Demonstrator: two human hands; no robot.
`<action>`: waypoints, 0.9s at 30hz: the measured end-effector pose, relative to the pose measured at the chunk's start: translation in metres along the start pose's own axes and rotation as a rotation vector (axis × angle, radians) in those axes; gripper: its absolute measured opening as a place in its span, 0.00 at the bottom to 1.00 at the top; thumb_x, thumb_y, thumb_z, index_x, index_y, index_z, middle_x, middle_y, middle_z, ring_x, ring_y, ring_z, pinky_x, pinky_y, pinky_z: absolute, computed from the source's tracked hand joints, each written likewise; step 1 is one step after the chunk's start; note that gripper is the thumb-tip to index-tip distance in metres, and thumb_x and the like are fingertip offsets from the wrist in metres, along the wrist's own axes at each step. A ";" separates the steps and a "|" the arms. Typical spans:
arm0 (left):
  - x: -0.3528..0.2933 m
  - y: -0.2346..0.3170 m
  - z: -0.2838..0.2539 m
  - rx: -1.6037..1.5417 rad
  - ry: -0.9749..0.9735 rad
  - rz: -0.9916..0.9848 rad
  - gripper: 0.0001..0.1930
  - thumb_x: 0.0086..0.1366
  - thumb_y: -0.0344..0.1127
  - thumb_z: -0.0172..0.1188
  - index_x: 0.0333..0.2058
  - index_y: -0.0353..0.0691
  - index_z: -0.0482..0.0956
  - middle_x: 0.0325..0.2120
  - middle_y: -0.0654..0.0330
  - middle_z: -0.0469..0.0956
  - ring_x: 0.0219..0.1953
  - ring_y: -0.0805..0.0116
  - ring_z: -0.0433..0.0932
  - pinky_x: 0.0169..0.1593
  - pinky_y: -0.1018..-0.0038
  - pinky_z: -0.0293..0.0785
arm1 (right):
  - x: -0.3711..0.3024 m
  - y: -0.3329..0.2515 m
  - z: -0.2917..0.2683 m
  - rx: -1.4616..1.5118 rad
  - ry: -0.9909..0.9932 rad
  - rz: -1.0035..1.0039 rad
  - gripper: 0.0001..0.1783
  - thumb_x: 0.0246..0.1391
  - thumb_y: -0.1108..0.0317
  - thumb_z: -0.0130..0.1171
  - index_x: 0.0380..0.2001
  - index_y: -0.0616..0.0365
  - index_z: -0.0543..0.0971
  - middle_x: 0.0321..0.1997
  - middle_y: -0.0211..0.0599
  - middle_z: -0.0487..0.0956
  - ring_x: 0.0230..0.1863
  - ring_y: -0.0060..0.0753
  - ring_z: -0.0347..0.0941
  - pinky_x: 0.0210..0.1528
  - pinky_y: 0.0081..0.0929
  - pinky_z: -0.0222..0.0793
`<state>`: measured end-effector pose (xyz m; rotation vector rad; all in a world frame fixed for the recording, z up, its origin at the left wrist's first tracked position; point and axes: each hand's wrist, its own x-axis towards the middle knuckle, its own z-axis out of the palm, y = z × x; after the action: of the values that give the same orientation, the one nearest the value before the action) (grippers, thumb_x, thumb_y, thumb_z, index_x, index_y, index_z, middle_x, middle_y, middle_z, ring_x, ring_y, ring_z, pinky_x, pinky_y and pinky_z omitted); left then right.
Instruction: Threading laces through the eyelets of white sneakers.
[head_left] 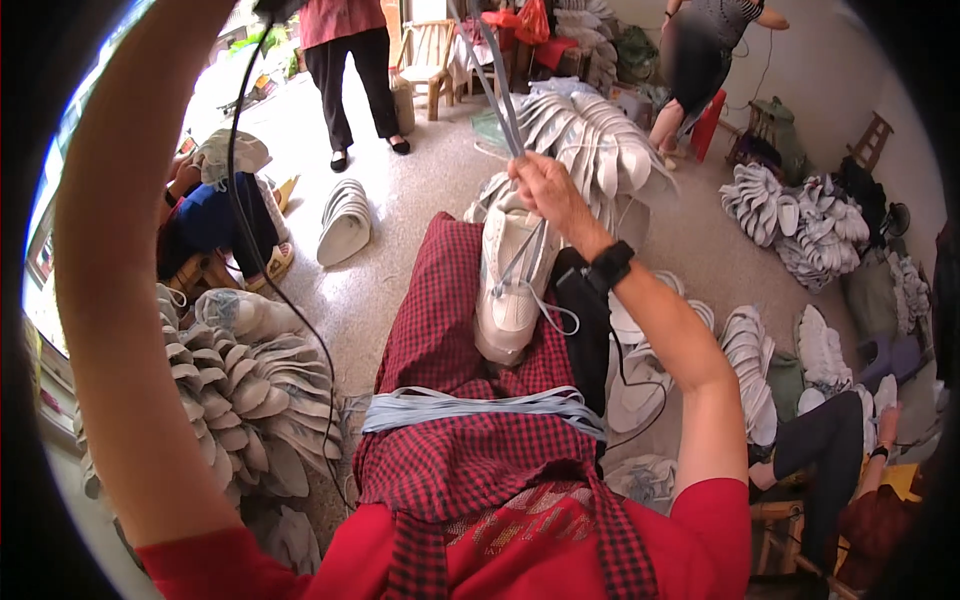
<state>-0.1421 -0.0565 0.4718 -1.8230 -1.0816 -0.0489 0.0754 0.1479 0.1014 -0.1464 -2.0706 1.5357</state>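
A white shoe upper lies lengthwise on my lap, over a red-and-black checked apron. Grey lace is threaded through its eyelets, and one loop hangs off its right side. My right hand, with a black band on the wrist, is closed around grey shoelace just above the far end of the upper. The lace runs taut upward from these fingers and leaves the view at the top. My left arm is raised high along the left side; its hand lies beyond the top edge. Across my waist rests a bundle of pale blue-grey laces.
Stacked shoe uppers stand close on my left, with another pile ahead and more at the far right. A black cable hangs at my left. People sit at both sides; others stand ahead near a wooden chair.
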 end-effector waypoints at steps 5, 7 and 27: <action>-0.156 0.233 0.057 -0.540 -0.130 -0.951 0.19 0.62 0.45 0.64 0.45 0.37 0.76 0.35 0.49 0.80 0.39 0.58 0.82 0.40 0.64 0.79 | -0.008 0.076 -0.071 -0.398 0.282 0.064 0.18 0.62 0.64 0.44 0.30 0.66 0.78 0.25 0.45 0.79 0.27 0.38 0.76 0.37 0.32 0.71; -0.099 0.253 0.188 -0.661 0.099 -0.732 0.20 0.60 0.47 0.66 0.38 0.34 0.78 0.24 0.49 0.79 0.30 0.58 0.80 0.35 0.61 0.76 | 0.013 0.068 -0.017 -0.427 0.129 -0.074 0.17 0.61 0.65 0.44 0.30 0.66 0.79 0.26 0.48 0.79 0.28 0.41 0.77 0.38 0.33 0.71; -0.114 0.413 0.218 -0.774 -0.051 -0.717 0.06 0.55 0.30 0.59 0.31 0.34 0.76 0.23 0.55 0.74 0.27 0.60 0.75 0.31 0.67 0.70 | 0.008 0.084 -0.015 -0.634 0.123 -0.369 0.08 0.57 0.74 0.48 0.31 0.65 0.75 0.28 0.43 0.79 0.30 0.37 0.78 0.35 0.31 0.73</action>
<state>-0.0156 -0.0182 0.0098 -1.9691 -1.8777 -0.9620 0.0567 0.1922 0.0309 -0.0805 -2.2586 0.6117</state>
